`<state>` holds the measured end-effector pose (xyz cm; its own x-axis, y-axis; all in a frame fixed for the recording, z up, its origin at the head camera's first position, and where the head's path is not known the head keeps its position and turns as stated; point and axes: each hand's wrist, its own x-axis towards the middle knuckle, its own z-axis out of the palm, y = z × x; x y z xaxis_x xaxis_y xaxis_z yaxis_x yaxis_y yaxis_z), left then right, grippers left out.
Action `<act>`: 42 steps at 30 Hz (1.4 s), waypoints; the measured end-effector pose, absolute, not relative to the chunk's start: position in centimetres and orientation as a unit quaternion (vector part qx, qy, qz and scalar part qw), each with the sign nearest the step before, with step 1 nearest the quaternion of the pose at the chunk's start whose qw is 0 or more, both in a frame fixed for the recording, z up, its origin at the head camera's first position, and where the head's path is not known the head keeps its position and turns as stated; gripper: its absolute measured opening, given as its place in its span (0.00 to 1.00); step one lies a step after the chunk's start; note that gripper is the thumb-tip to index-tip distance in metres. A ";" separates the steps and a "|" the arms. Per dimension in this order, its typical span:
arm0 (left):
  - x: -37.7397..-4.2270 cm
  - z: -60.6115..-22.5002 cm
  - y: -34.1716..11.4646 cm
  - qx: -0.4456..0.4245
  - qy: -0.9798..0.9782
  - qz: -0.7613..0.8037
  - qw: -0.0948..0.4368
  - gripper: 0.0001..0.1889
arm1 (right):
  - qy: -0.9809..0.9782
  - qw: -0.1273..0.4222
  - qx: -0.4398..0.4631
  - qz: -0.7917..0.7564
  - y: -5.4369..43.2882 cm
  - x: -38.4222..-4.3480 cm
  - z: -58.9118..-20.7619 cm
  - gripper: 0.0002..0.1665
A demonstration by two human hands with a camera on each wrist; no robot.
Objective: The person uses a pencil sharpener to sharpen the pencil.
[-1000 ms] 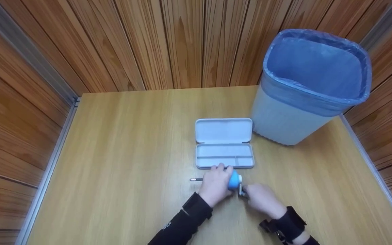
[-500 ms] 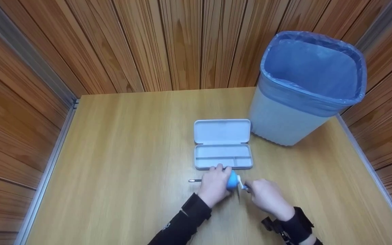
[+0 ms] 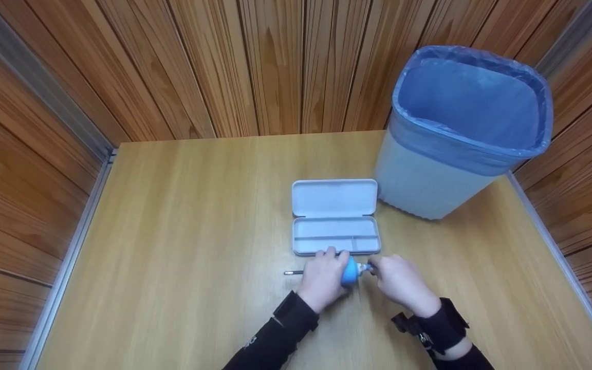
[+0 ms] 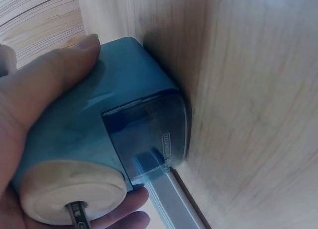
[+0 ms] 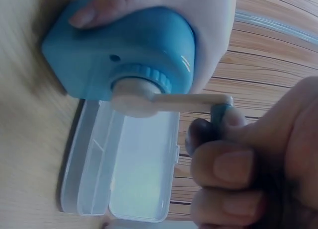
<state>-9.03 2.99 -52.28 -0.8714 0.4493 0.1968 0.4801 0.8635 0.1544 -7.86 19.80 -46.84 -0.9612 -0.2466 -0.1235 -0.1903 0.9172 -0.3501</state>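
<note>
My left hand (image 3: 322, 280) grips a blue crank pencil sharpener (image 4: 134, 75) and holds it against the table, thumb on one side and fingers round the other. A dark pencil (image 4: 78, 215) sticks out of the sharpener's round white front, pointing left in the head view (image 3: 293, 272). On the sharpener's other end, my right hand (image 3: 401, 280) pinches the knob of the white crank handle (image 5: 189, 102) between thumb and fingers. Close behind the sharpener lies an open white pencil case (image 3: 335, 226) with a divided tray; its near edge is partly covered by the left fingertips.
A tall whitish bin (image 3: 424, 180) lined with a blue bag stands at the back right, beside the pencil case. Wood-plank walls (image 3: 275, 67) rise behind and at both sides of the wooden table (image 3: 183, 221).
My right hand has swung the crank round, from pointing down toward the near side to pointing right and slightly higher. The left hand, sharpener and pencil stay in place.
</note>
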 end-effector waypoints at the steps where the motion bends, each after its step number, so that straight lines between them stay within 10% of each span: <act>1: -9.0 -52.3 3.0 -0.242 -0.962 -0.099 0.077 0.34 | 0.976 0.084 -0.108 -0.171 19.8 -8.1 -46.8 0.04; 26: -9.0 -52.4 2.9 -0.246 -0.960 -0.101 0.085 0.37 | 0.983 0.090 -0.095 -0.129 19.3 -12.8 -50.3 0.04; 42: -9.0 -52.3 2.9 -0.242 -0.962 -0.096 0.083 0.35 | 0.983 0.071 -0.123 -0.118 19.0 -9.6 -53.6 0.07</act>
<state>-9.01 2.88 -52.34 -0.8693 0.4491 0.2065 0.4811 0.8646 0.1448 -9.60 18.99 -53.62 -0.9597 -0.2582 -0.1106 -0.2248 0.9421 -0.2486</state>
